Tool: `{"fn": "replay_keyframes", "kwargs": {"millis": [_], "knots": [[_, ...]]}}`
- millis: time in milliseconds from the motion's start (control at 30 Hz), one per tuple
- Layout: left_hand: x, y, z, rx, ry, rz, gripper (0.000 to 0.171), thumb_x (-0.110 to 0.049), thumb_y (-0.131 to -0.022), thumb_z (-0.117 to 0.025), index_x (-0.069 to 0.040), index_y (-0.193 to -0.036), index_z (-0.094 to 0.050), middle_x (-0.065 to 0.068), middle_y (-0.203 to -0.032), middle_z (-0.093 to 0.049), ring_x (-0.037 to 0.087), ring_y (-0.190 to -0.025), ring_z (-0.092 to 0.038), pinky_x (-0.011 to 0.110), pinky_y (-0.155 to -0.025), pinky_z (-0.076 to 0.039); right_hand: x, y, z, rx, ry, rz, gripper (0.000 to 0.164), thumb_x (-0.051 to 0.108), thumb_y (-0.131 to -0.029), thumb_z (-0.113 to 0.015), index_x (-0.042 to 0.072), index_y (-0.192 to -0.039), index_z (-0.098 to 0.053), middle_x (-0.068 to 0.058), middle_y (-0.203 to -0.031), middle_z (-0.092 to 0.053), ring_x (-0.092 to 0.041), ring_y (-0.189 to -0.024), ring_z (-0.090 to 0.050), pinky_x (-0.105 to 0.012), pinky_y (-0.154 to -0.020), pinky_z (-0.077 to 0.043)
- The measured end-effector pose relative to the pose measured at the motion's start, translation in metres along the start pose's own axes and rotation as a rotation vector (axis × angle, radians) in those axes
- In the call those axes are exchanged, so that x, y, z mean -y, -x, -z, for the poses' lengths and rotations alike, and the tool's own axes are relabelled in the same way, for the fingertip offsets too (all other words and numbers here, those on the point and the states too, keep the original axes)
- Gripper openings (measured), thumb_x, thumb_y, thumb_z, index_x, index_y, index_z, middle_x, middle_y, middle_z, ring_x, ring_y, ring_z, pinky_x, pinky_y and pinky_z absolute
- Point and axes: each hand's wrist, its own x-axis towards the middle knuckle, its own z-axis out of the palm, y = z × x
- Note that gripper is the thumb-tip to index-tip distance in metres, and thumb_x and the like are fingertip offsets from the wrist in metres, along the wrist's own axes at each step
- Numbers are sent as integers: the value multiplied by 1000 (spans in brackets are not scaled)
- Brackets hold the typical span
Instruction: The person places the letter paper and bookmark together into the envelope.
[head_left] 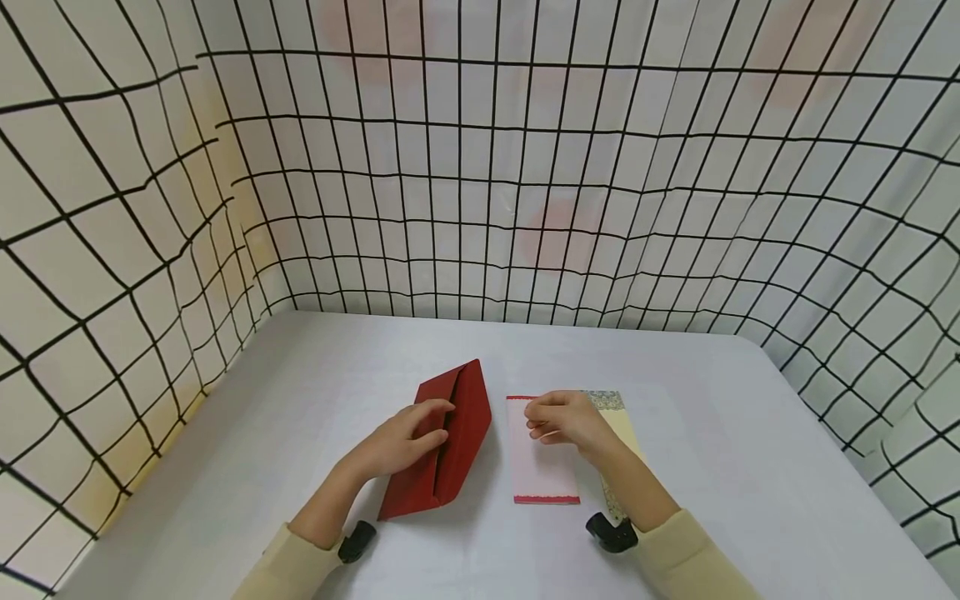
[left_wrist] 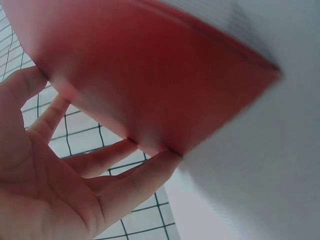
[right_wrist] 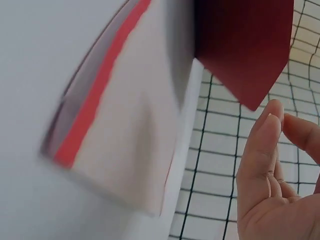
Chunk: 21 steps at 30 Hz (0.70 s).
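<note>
The left hand (head_left: 401, 437) has its grip on a red envelope (head_left: 468, 425), fingertips at its edge and over the dark slot beneath its flap; the contents are hidden. The envelope stands tilted on the tabletop (head_left: 697, 392), left of the pale pink card (head_left: 543, 475) with red ends. The right hand (head_left: 570, 421), fingertips close together around nothing visible, hovers over that card's far end, beside a yellow patterned card (head_left: 622, 423), all well inside the tabletop's far edge.

One card (head_left: 543, 477) is lying on the table (head_left: 690, 375), the envelope (head_left: 468, 429) tilting at its nine o'clock in the left hand (head_left: 407, 437), a second card (head_left: 619, 421) lying at its three o'clock. The right hand (head_left: 567, 419) is hovering over the first card's one-o'clock side. Mesh (head_left: 495, 62) is standing behind the table at twelve.
</note>
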Motion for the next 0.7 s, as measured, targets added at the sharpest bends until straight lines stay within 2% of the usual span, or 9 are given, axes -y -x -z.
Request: {"fn": "replay_keyframes", "kwargs": {"millis": [333, 500, 700], "knots": [[1, 0, -1, 0, 1, 11, 40, -27, -99, -57, -22, -138, -50, 4, -138, -50, 28, -128, -43, 54, -101, -38, -20, 0, 29, -44, 61, -58, 26, 13, -92, -66, -9, -105, -64, -9, -82, -68, -17, -70, -67, -29, -67, -56], [0, 1, 0, 3, 0, 22, 41, -27, -98, -57, -23, -138, -49, 2, -138, -49, 26, -129, -43, 52, -102, -38, -27, 0, 37, -85, 95, -79, 22, 10, -91, -66, -9, -102, -64, -9, -79, -68, -16, -68, -66, -28, -63, -56], [0, 2, 0, 5, 5, 16, 41, -27, -98, -57, -22, -138, -49, 2, -138, -49, 26, -129, -43, 52, -101, -38, -32, -2, 44, -95, 122, -115, 22, 9, -91, -65, -10, -102, -65, -9, -77, -68, -15, -64, -65, -27, -61, -56]]}}
